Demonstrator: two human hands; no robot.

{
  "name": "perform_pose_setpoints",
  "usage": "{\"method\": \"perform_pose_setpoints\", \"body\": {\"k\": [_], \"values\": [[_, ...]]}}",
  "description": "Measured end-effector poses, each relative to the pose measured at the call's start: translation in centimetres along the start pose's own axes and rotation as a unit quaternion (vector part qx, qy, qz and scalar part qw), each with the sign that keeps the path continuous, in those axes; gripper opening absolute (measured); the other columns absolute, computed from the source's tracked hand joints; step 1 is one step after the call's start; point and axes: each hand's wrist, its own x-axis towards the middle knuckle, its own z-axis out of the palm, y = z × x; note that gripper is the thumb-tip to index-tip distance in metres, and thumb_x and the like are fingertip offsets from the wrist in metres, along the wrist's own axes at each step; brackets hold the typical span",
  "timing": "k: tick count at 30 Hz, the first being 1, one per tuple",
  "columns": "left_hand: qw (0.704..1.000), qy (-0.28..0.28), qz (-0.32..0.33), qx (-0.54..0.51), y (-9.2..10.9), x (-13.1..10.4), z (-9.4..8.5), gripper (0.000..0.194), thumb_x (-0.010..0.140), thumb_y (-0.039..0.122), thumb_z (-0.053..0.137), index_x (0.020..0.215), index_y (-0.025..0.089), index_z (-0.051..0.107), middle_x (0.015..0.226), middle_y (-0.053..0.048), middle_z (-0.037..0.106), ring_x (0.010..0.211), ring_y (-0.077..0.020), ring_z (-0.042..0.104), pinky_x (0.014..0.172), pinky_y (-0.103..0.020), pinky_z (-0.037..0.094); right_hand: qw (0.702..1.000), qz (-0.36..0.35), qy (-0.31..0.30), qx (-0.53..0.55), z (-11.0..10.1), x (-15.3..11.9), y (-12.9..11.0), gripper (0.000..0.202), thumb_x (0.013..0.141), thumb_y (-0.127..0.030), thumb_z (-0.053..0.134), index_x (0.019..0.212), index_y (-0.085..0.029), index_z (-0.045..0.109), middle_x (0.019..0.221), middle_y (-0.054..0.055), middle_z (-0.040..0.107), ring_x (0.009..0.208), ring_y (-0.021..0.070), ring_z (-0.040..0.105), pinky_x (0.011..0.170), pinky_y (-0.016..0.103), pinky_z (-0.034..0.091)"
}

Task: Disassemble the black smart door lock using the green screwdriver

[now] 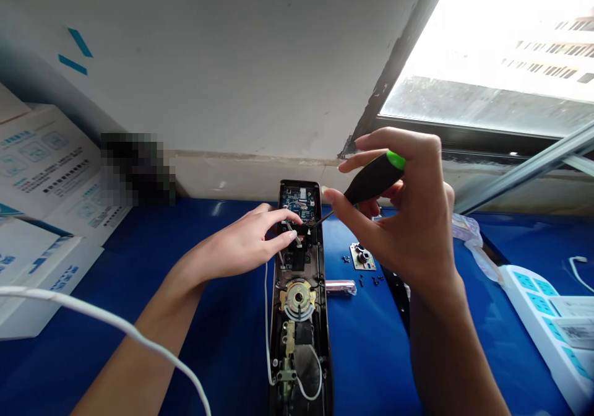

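One right hand (pixel 403 221) clamped on screwdriver (pixel 372 179), left hand (pixel 248 236), hold unclear, opened device (pixel 301 275) cut off below

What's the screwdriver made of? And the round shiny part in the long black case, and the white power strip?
Screwdriver: the handle looks like black plastic or rubber, with a bright green end; the thin dark shaft is probably metal.
Round part: likely metal, because it has a silvery-gold shine.
Power strip: probably hard plastic, smooth and white with rounded corners.
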Motion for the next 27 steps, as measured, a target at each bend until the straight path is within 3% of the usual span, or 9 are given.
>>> {"method": "perform_pose_setpoints", "body": {"k": [4, 11, 15, 20, 23, 27], "values": [[1.000, -0.005, -0.003, 0.001, -0.04, -0.01, 0.03, 0.044, 0.098, 0.062, 0.046, 0.135, 0.043, 0.061, 0.125, -0.004, 0.061, 0.115, -0.0289, 0.060, 0.100, -0.042, 0.048, 1.000, 0.006, 0.006, -0.009, -0.08, 0.00, 0.02, 0.038, 0.089, -0.020, 0.067, 0.122, -0.031, 0.052, 0.103, -0.001, 0.072, 0.059, 0.0110, 0.057, 0.052, 0.032, 0.053], [1.000, -0.001, -0.005, 0.006, -0.12, 0.06, 0.12, 0.045, 0.097, 0.064, 0.047, 0.135, 0.043, 0.060, 0.124, -0.004, 0.062, 0.115, -0.0290, 0.060, 0.101, -0.043, 0.048, 0.999, -0.010, -0.003, 0.034, 0.14, 0.00, 0.17, 0.058, 0.080, -0.008, 0.066, 0.130, -0.030, 0.048, 0.119, 0.002, 0.068, 0.078, 0.0148, 0.065, 0.062, 0.034, 0.057], [1.000, -0.002, -0.003, 0.005, -0.06, 0.02, 0.08, 0.047, 0.097, 0.065, 0.046, 0.136, 0.042, 0.060, 0.125, -0.004, 0.062, 0.116, -0.0296, 0.060, 0.100, -0.042, 0.049, 0.999, -0.022, -0.011, 0.026, 0.01, 0.05, 0.05, 0.061, 0.077, -0.007, 0.068, 0.130, -0.029, 0.048, 0.117, 0.001, 0.069, 0.074, 0.0139, 0.063, 0.062, 0.033, 0.057], [1.000, -0.002, -0.003, 0.005, -0.05, -0.01, 0.07, 0.046, 0.097, 0.065, 0.046, 0.135, 0.043, 0.060, 0.125, -0.004, 0.062, 0.116, -0.0290, 0.060, 0.101, -0.042, 0.048, 1.000, -0.004, 0.011, -0.012, 0.14, -0.08, 0.10, 0.045, 0.087, -0.018, 0.068, 0.126, -0.032, 0.051, 0.109, 0.001, 0.071, 0.058, 0.0124, 0.056, 0.054, 0.035, 0.054], [1.000, -0.001, 0.000, 0.005, -0.05, -0.01, 0.09, 0.048, 0.097, 0.065, 0.046, 0.136, 0.041, 0.061, 0.125, -0.005, 0.062, 0.115, -0.0289, 0.060, 0.100, -0.041, 0.049, 1.000, 0.006, 0.020, -0.012, 0.20, -0.09, 0.14, 0.038, 0.089, -0.020, 0.067, 0.122, -0.032, 0.053, 0.107, 0.000, 0.072, 0.061, 0.0134, 0.059, 0.053, 0.035, 0.054], [1.000, -0.003, -0.003, 0.006, 0.02, -0.03, 0.04, 0.048, 0.097, 0.066, 0.046, 0.136, 0.043, 0.060, 0.125, -0.004, 0.062, 0.116, -0.0291, 0.060, 0.101, -0.042, 0.049, 1.000, 0.006, 0.015, 0.004, 0.07, -0.01, 0.12, 0.046, 0.084, -0.013, 0.067, 0.124, -0.031, 0.052, 0.112, -0.001, 0.071, 0.067, 0.0133, 0.063, 0.056, 0.034, 0.054]]}}
